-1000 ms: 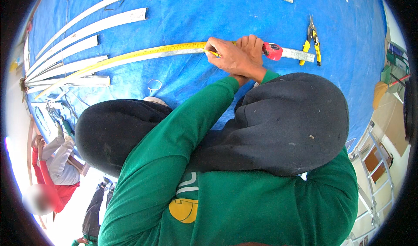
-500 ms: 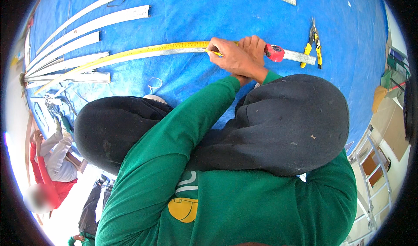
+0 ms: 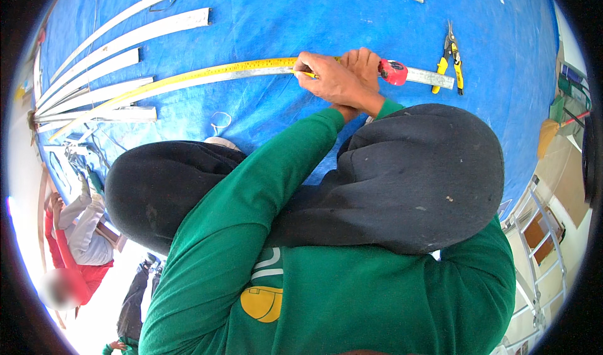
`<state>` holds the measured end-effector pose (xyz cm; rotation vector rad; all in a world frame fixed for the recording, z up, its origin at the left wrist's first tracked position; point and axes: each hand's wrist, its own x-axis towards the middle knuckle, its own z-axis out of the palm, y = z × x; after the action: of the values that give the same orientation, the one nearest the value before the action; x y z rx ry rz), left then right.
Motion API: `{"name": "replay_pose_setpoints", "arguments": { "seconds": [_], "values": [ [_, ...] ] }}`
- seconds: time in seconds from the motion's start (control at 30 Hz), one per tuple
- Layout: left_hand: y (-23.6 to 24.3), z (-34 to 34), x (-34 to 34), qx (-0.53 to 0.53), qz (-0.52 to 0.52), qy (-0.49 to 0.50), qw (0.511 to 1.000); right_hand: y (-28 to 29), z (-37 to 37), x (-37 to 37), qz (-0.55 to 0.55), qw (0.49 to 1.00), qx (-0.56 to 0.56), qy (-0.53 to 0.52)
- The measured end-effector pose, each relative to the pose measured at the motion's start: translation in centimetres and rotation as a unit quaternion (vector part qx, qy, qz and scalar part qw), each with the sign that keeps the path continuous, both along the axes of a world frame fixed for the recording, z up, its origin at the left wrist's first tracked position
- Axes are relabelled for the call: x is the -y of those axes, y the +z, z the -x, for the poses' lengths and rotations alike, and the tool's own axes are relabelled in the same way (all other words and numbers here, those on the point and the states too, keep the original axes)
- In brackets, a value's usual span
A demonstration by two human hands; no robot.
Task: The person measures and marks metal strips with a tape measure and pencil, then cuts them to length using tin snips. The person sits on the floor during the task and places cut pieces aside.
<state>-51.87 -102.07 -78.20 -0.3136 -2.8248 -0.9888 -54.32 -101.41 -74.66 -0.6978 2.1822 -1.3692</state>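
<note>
Fingers: the left hand (image 3: 333,79) has its fingers (image 3: 308,66) pinched on a small marker, tip down on the yellow tape (image 3: 207,72).
Right hand: the right hand (image 3: 364,63) sits behind the left one; its fingers press down near the red tape case (image 3: 394,72), but their grip is hidden.
Tape: it lies pulled out along a long grey metal strip (image 3: 427,77) on the blue sheet (image 3: 314,16).
Nearby: yellow-handled snips (image 3: 450,63) lie just past the strip's right end.
Farther: more grey strips (image 3: 119,44) lie on the left.
</note>
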Motion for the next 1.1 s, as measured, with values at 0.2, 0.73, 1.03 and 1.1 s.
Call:
{"name": "replay_pose_setpoints", "arguments": {
  "seconds": [0.2, 0.73, 1.03, 1.1],
  "values": [
    [0.1, 0.0, 0.1, 0.000, -0.010, -0.005, 1.000, -0.1, 0.1, 0.0, 0.011, 1.000, 0.000, 0.009],
    [-0.7, 0.5, -1.1, 0.084, -0.183, 0.093, 0.975, 3.6, 3.3, -3.4, 0.113, 0.970, 0.093, -0.192],
    [1.5, 4.8, 1.7, -0.006, 0.070, -0.022, 0.997, 5.8, 6.3, -11.4, 0.216, 0.925, 0.179, -0.255],
    [1.1, 5.5, 2.2, 0.022, 0.085, -0.036, 0.996, 6.0, 6.0, -11.6, 0.221, 0.924, 0.174, -0.259]
  ]
}}
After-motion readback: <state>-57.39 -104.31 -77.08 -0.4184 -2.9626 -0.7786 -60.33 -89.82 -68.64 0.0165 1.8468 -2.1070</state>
